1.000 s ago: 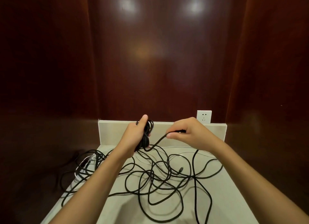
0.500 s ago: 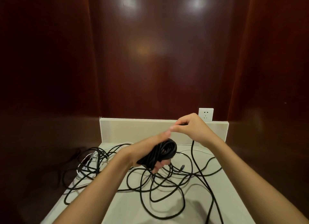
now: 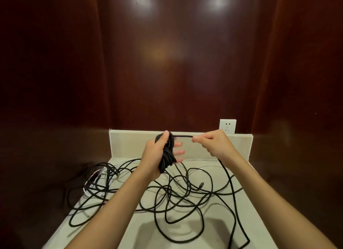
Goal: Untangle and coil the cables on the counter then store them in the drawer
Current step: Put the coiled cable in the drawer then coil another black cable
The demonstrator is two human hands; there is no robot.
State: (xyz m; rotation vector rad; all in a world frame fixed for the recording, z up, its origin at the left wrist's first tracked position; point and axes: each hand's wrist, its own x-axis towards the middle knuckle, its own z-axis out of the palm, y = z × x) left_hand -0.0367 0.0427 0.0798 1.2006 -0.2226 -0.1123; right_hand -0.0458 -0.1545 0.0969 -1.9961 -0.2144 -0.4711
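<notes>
**Next wrap runs left to right**

Your left hand point(image 3: 157, 152) grips the coiled bundle point(image 3: 167, 156), upright above the far bench point(image 3: 213, 230). Your right hand point(image 3: 213, 144) pinches the black cable point(image 3: 182, 136) just right of it — the taut span lies level, left to right. The loose tangle point(image 3: 176, 193) sprawls nearer you, so the slack likely feeds from below the right hand.

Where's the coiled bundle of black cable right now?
In the head view the coiled bundle is gripped in the left hand, raised above the counter near the backsplash; the right hand pinches its free strand.
</notes>
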